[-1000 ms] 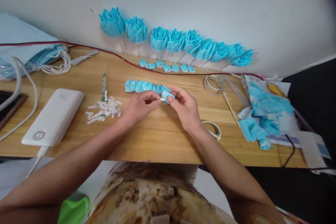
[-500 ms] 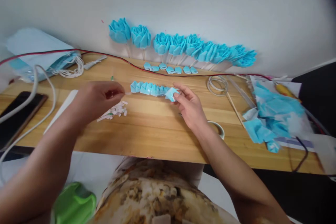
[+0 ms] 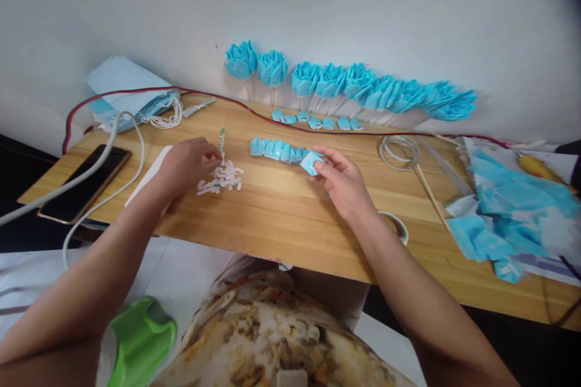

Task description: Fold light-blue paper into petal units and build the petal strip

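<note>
My right hand [image 3: 342,184] pinches a small folded light-blue fabric petal [image 3: 311,164] between thumb and fingers. This petal is at the right end of a row of similar folded blue petals [image 3: 278,150] on the wooden table. My left hand [image 3: 190,163] is at the edge of a pile of small white strips [image 3: 227,176], its fingers curled and the tips close together. Whatever is between those fingertips is too small to make out. A thin green-and-white strip [image 3: 222,140] stands out just beyond them.
Blue fabric flowers on sticks [image 3: 356,81] lean along the wall, with several folded pieces [image 3: 315,123] before them. A red-black cable [image 3: 236,101] crosses the table [image 3: 272,224]. At left lie a phone [image 3: 86,184] and face masks [image 3: 131,84]; at right, wire [image 3: 399,152], tape [image 3: 399,227] and blue scraps [image 3: 481,236].
My left hand has moved away from the left end of the petal row to the white strips. My right hand keeps holding the petal. The view has shifted left.
</note>
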The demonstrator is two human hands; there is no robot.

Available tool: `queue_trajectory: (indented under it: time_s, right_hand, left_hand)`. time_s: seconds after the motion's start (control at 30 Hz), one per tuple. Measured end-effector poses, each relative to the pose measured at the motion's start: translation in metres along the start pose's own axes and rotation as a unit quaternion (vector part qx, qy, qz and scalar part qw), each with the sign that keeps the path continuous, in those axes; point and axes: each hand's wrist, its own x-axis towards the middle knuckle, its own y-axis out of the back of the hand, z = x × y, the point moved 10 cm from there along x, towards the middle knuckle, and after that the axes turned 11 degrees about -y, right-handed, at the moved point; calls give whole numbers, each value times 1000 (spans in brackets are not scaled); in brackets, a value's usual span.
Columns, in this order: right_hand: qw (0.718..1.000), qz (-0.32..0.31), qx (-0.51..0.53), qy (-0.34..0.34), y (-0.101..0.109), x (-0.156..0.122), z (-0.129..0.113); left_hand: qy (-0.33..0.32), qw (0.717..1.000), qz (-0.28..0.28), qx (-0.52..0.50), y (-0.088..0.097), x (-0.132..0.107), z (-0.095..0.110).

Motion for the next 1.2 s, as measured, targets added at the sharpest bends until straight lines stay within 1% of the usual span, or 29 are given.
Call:
queue_trajectory:
  time_s: [0.07, 0.1, 0.2, 0.3, 0.37, 0.43, 0.5, 0.6, 0.7, 0.77, 0.87, 0.97, 1.2]
  right_hand:
    - [1000, -3, 2, -4, -2, -1, 1]
    - [1000, -7, 5, -7, -3, -1, 1]
    - [1000, -23, 14, -9, -6, -2, 1]
    - [999, -34, 18, -4, -7, -2, -2]
    - [999, -41, 13, -4, -8, -3, -2]
    - [999, -48, 10, -11, -10, -3, -1]
    - [998, -54, 16, -21, -11, -4, 0]
    - [996, -69, 41, -27, -13, -6, -1]
    - [993, -88, 69, -36, -15, -7, -3]
    - [992, -87, 76, -49, -13, -6, -2]
    - [995, -62, 57, -60, -8, -5, 1]
    - [997, -38, 22, -63, -6, -5, 2]
    - [997, -41, -61, -29, -11, -9, -7]
  left_hand:
    - [-24, 998, 43, -33, 3, 0, 22]
    - [-31, 995, 54, -75, 1, 0, 34]
    - [-39, 977, 14, -208, -25, 7, 70]
    - [-50, 957, -18, -285, -52, 20, 100]
    - [-62, 941, -44, -330, -69, 30, 115]
    - [-67, 927, -62, -363, -81, 38, 124]
    - [-57, 917, -63, -389, -88, 43, 126]
    - [-25, 902, -49, -428, -92, 47, 123]
    - [7, 879, -16, -476, -91, 47, 116]
    - [30, 863, 8, -505, -91, 47, 110]
    - [55, 847, 28, -528, -92, 46, 102]
    - [56, 844, 37, -533, -92, 44, 99]
    - [73, 825, 46, -558, -98, 41, 97]
